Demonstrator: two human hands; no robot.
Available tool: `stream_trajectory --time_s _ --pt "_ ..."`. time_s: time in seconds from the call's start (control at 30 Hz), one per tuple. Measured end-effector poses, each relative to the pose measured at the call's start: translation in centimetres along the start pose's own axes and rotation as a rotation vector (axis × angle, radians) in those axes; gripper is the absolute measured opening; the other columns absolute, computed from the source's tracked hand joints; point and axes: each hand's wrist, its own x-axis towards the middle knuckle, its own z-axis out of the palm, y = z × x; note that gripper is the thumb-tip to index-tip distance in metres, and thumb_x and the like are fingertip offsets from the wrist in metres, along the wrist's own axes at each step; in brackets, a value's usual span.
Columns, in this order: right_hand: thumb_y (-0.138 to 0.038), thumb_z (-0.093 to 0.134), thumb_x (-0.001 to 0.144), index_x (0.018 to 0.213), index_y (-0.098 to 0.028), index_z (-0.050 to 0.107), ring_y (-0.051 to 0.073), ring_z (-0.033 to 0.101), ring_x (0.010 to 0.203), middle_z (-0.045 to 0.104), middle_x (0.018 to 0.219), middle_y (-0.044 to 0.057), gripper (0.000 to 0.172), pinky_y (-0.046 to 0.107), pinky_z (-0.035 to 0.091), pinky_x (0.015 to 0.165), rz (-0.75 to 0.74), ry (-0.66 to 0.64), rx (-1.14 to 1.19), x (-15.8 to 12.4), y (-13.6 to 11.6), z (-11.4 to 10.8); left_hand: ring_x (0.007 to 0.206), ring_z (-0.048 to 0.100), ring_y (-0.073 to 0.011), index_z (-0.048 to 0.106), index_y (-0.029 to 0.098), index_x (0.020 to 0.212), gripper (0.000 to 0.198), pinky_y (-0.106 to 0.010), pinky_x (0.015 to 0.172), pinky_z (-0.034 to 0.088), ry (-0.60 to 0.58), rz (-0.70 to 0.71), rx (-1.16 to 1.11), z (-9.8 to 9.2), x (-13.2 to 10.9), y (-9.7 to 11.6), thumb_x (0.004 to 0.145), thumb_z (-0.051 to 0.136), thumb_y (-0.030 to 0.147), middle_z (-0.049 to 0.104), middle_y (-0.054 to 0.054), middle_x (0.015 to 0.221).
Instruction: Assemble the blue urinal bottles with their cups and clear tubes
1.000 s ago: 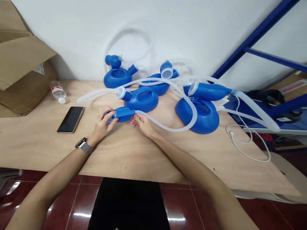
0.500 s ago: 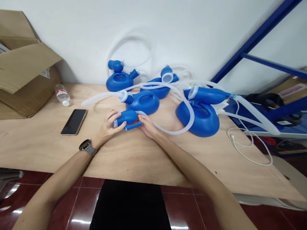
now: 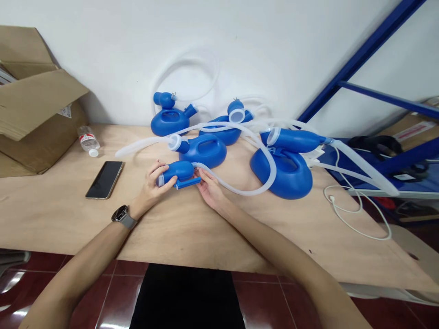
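Observation:
My left hand (image 3: 151, 185) is wrapped round the wide end of a small blue plastic funnel piece (image 3: 178, 171) that lies on the wooden table (image 3: 192, 219). My right hand (image 3: 208, 188) pinches the other end, where a translucent white hose (image 3: 240, 189) joins the piece. The hose curves right and loops round a large blue plastic container (image 3: 284, 169). A watch sits on my left wrist.
Three more blue containers (image 3: 206, 148) with hoses stand behind my hands, near the wall. A black phone (image 3: 104, 179) and a small water bottle (image 3: 88, 139) lie at the left, beside an open cardboard box (image 3: 30, 114). A white cable (image 3: 356, 212) lies at the right, by blue shelving (image 3: 377, 91).
The blue piece has been turned in my hands, so its rounded side faces up and a flat tab shows beneath. Both hands stayed on it and the view shifted slightly.

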Motion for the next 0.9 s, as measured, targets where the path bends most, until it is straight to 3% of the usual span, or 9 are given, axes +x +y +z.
stream_trajectory --time_s 0.27,0.57,0.7,0.9 --pt "-0.062 0.081 0.088 0.102 -0.028 0.075 0.028 0.071 0.128 0.081 0.121 0.006 0.037 0.043 0.06 0.102 0.01 -0.029 -0.048 -0.1 -0.2 0.2 0.141 0.059 -0.0293 0.062 0.038 0.143 0.054 -0.061 0.119 0.056 0.021 0.033 0.058 -0.1 0.4 0.2 0.098 0.074 0.011 0.056 -0.007 0.143" --pt "-0.048 0.088 0.081 0.091 -0.026 0.076 0.026 0.072 0.113 0.08 0.108 0.004 0.027 0.04 0.058 0.1 -0.063 -0.016 -0.094 -0.1 0.3 0.1 0.144 0.056 -0.0278 0.067 0.038 0.138 0.048 -0.058 0.122 0.054 -0.032 -0.009 0.011 -0.6 0.5 0.7 0.099 0.072 0.01 0.057 -0.006 0.144" --pt "-0.047 0.09 0.078 0.088 -0.025 0.077 0.026 0.07 0.108 0.079 0.103 0.005 0.027 0.042 0.057 0.1 -0.092 0.034 -0.102 -0.1 0.6 0.1 0.145 0.054 -0.0268 0.069 0.036 0.135 0.046 -0.054 0.123 0.054 -0.012 0.009 -0.02 -0.4 0.5 0.8 0.098 0.075 0.01 0.057 -0.006 0.144" --pt "-0.051 0.094 0.072 0.089 -0.025 0.08 0.025 0.07 0.101 0.079 0.099 0.004 0.034 0.042 0.055 0.098 -0.136 0.09 -0.128 0.0 0.8 -0.2 0.141 0.057 -0.0272 0.066 0.037 0.137 0.046 -0.058 0.118 0.059 -0.016 0.044 0.046 -0.4 0.6 0.8 0.099 0.074 0.013 0.058 -0.006 0.142"
